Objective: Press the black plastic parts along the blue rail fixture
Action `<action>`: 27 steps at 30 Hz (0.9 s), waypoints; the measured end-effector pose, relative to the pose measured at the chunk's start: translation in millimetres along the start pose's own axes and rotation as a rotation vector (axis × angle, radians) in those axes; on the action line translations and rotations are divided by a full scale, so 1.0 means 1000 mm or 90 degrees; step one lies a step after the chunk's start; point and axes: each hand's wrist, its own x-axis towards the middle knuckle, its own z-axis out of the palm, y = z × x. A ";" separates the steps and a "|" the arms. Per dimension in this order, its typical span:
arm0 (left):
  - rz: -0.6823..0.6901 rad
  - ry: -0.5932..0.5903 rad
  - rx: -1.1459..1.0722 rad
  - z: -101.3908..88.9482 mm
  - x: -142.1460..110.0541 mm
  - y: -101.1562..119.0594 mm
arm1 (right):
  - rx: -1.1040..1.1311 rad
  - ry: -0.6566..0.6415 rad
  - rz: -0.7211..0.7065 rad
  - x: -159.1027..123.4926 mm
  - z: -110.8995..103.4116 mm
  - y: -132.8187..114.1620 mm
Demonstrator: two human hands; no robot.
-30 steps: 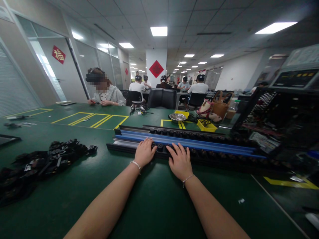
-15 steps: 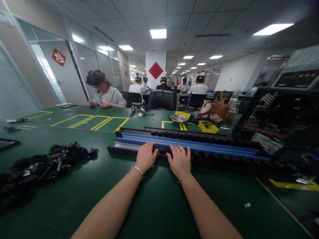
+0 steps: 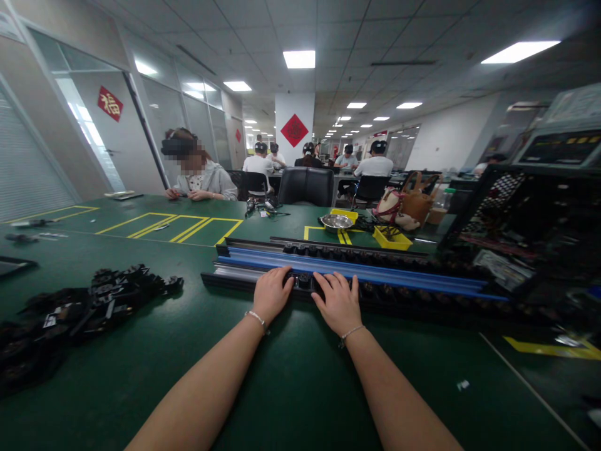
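Observation:
Several long rails lie side by side across the table in front of me. A blue strip runs along their middle. The nearest rail is black with a silvery inner channel, and a row of small black parts sits in it. My left hand rests on this rail with its fingers stretched over it and the thumb apart. My right hand lies on the same rail farther right, its fingers spread. One black part shows between the two thumbs. Whatever lies beneath my fingers is hidden.
A heap of black parts lies at the left on the green table. Beyond the rails are a metal bowl, a yellow tray and bags. Dark equipment stands at right. A person sits opposite.
My hands have moved slightly apart along the rail, the left one a little to the left. More of the black part between them shows.

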 end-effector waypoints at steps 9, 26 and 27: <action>-0.033 -0.008 0.006 -0.001 0.001 -0.005 | 0.011 -0.003 -0.001 0.001 0.001 0.002; -0.044 0.007 0.053 -0.005 0.000 -0.010 | 0.020 0.014 0.002 0.002 0.006 0.003; -0.043 0.010 0.055 -0.005 0.000 -0.011 | 0.021 0.013 0.003 0.002 0.006 0.003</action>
